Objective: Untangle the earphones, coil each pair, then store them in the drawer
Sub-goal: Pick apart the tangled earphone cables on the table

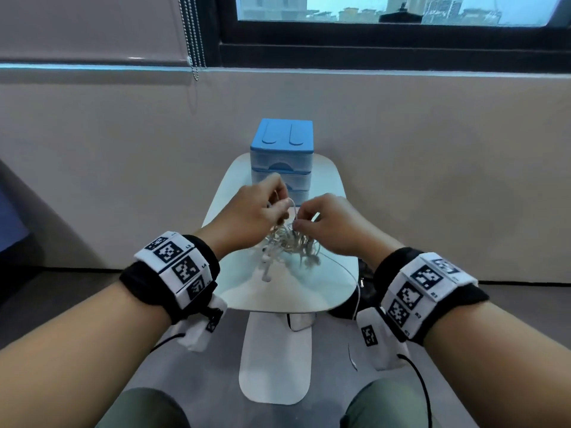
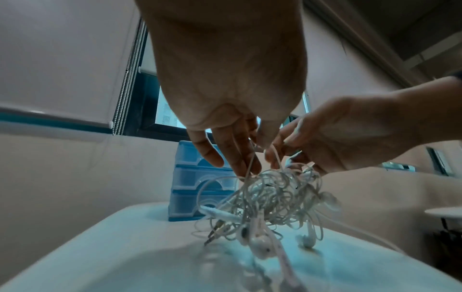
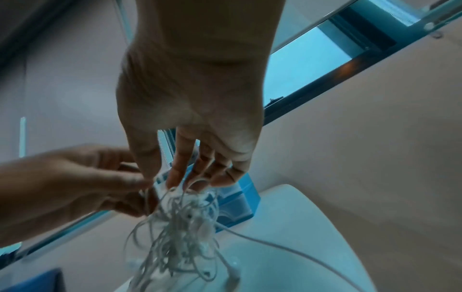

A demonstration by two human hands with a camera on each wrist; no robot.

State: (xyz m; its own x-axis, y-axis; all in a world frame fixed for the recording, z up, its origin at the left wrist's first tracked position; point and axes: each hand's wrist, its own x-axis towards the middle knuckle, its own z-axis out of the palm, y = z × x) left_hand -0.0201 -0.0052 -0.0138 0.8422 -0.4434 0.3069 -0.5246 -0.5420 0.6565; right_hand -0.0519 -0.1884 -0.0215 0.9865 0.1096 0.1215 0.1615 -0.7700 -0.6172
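Both hands worked above the middle of the small white bench (image 1: 327, 193), just in front of the blue drawer unit (image 1: 281, 140). The tangled earphones (image 1: 287, 242) hung as one white knot of cable between the two hands, held clear of the bench top, with a few earbuds (image 2: 261, 245) and a metal plug (image 2: 215, 231) dangling beneath the knot, close to the surface.

Left hand (image 1: 247, 211): fingers drawn together, pinching a cable loop at the top of the knot, on the side nearer the drawer unit. Left wrist view showed its fingertips (image 2: 246, 168) closed on a strand that ran down into the tangle.

Right hand (image 1: 330, 220): thumb and fingers curled, pinching strands at the knot's upper right edge. Right wrist view was blurred, but the fingers (image 3: 180, 164) reached down into the cable mass and gripped it.

One loose cable (image 1: 346, 270) trailed from the knot away from the drawer unit, across the bench and over its near right edge.

Drawer unit stood at the far end of the bench by the wall, three translucent drawers stacked under a blue lid, all pushed in. Both wrists wore black bands with printed marker tags (image 1: 182, 264).
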